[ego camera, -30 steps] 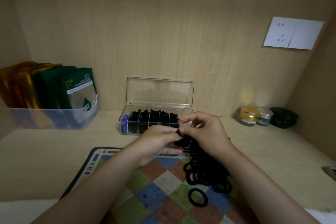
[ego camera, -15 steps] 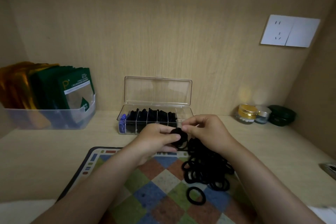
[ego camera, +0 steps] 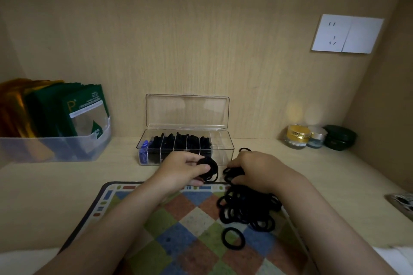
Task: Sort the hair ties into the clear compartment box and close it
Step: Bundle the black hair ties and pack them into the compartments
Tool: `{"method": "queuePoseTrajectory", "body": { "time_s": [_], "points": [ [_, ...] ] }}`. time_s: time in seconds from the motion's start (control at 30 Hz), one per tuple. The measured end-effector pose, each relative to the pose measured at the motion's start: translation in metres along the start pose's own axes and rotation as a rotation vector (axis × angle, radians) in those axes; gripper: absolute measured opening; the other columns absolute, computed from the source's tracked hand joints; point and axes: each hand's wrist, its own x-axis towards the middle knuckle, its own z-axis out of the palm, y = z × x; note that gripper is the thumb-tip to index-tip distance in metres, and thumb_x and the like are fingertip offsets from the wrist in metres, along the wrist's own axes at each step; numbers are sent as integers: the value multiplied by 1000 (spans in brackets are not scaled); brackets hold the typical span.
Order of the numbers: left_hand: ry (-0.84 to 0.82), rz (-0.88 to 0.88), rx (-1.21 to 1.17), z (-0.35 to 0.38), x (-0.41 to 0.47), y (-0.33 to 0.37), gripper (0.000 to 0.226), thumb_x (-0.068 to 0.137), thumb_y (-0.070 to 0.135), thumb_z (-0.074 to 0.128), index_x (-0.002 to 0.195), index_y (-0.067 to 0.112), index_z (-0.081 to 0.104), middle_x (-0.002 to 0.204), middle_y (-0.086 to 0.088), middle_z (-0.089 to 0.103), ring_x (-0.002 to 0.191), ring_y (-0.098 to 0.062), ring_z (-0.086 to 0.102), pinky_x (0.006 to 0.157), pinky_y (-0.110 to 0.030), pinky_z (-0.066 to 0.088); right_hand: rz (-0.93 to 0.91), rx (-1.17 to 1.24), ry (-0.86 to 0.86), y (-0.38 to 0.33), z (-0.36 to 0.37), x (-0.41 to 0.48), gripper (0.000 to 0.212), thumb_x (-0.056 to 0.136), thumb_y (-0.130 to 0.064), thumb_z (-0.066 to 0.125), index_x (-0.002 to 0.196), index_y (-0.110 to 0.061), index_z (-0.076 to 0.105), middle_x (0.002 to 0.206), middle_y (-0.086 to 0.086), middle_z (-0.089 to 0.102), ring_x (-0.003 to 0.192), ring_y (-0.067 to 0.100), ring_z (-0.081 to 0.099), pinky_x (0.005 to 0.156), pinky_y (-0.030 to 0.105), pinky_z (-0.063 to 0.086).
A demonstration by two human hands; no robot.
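Bundle of black hair ties: pinched in left hand, grip clamped on it by thumb and curled fingers, just in front of the clear compartment box.
Pile of hair ties: on the checkered mat, right of centre; right hand on its far end, grip curled into the top ties, fingertips hidden among them.
Single hair tie: flat on the mat, just apart from the pile's near edge.
Box: on the bench against the back wall, lid upright and open; middle compartments packed with black ties, blue items at the left end, rightmost compartment see-through; near front wall partly blocked by both hands.
Clear bin, left: green packets and gold ones, cut off at the frame edge; large "P" readable, smaller print not.
Right: gold-lidded jar, silver-lidded jar, dark green container; labels too small to read.
Wall socket, upper right.
Patterned object at the right edge: cut off, unidentifiable.
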Motion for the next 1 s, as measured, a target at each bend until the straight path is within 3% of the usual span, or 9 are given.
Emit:
{"method": "queuePoseTrajectory", "body": {
  "time_s": [0.23,0.37,0.47,0.63,0.7,0.83,1.0],
  "points": [
    [59,21,47,2,1,-4,47,88,13,73,132,11,59,122,-5,61,86,-22,75,68,-23,60,0,188,106,-1,4,5,21,82,-32,74,102,-32,77,96,-11,73,90,13,64,81,32,54],
    [117,52,48,3,1,-3,39,89,14,72,127,12,64,116,-8,68,79,-17,76,71,-26,62,32,610,186,-1,-5,-3,5,84,-19,76,86,-23,80,82,-8,76,77,4,70,77,22,57],
    [186,72,23,4,1,-3,38,89,14,72,126,15,65,115,-6,63,76,-15,76,78,-34,63,18,946,208,-7,-10,-7,9,88,-11,72,82,-13,79,77,2,75,67,10,67,73,26,57],
    [129,67,-59,6,0,0,26,91,8,68,117,12,71,105,-9,74,82,-14,76,75,-31,62,71,1354,105,-22,-10,-7,5,88,-4,71,84,-5,75,68,12,68,57,17,62,52,23,53],
    [49,67,-120,8,-2,3,25,93,5,65,115,14,72,102,-5,76,88,-15,75,73,-30,62,87,1367,106,-26,-7,-5,5,87,-6,73,83,-5,76,69,13,70,58,18,63,49,24,51],
    [-66,34,-193,11,-3,4,23,95,8,62,115,16,73,108,-4,76,96,-20,74,79,-33,62,189,1103,292,-29,3,3,14,86,-16,76,72,-15,76,62,10,72,52,23,63,52,33,53],
    [-71,-48,-359,11,-3,6,22,101,16,52,114,5,67,106,-15,74,98,-29,73,87,-42,60,233,953,445,-36,8,7,12,83,-18,76,71,-15,74,53,1,68,41,15,60,43,26,50]
  ]
}}
